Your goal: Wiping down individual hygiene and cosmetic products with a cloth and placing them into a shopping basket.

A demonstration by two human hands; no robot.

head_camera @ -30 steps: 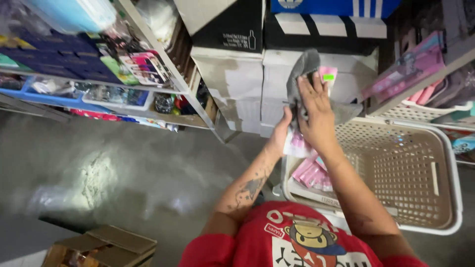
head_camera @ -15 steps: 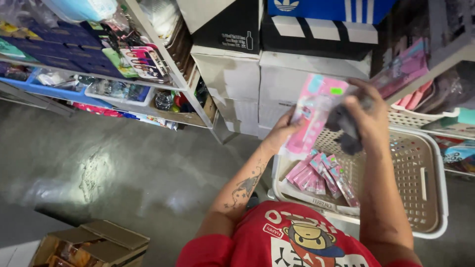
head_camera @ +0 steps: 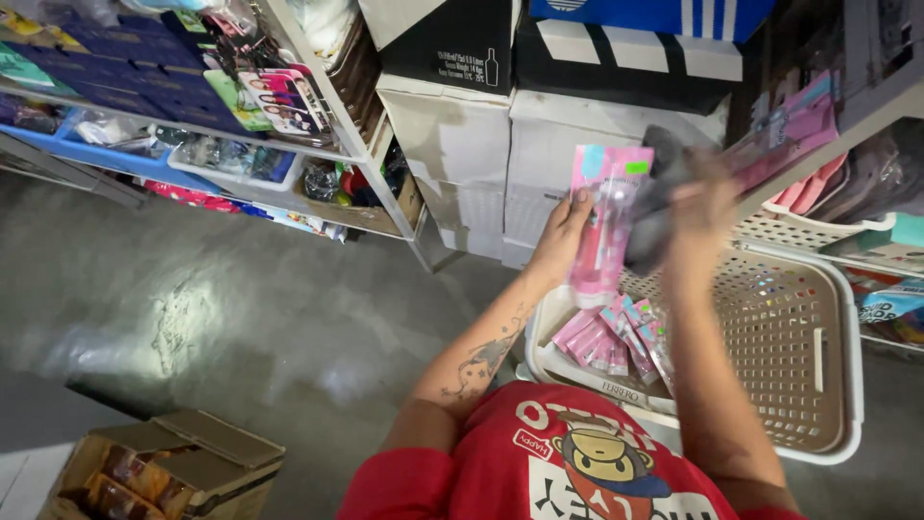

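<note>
The person in the red printed shirt (head_camera: 577, 472) stands over a beige perforated plastic basket (head_camera: 799, 356) that sits on the grey concrete floor (head_camera: 192, 318). The left hand (head_camera: 563, 236) is closed around the edge of a flat pink blister pack with a pale blue top and a small green sticker (head_camera: 606, 217), holding it upright above the near left corner of the basket. The right hand (head_camera: 703, 197) is blurred; it grips a dark grey cloth (head_camera: 654, 217) and presses it against the right side of that pink pack, fingers curled over the fabric.

Down in the basket, along its left wall, lies a loose heap of more pink packs of the same kind (head_camera: 616, 332), some overlapping one another; the rest of the basket floor shows bare mesh.

Just behind the hands stand stacked white cardboard boxes (head_camera: 481, 154), with a black carton (head_camera: 452, 43) and a blue-and-white striped box (head_camera: 654, 14) on top. To the left a metal shelf rack (head_camera: 318, 144) carries blue trays and colourful packaged goods. On the right another shelf edge holds pink packages (head_camera: 799, 125) above a white lattice basket (head_camera: 799, 231). At the lower left, well apart from the hands, an open brown cardboard box (head_camera: 173, 467) rests on the floor.
</note>
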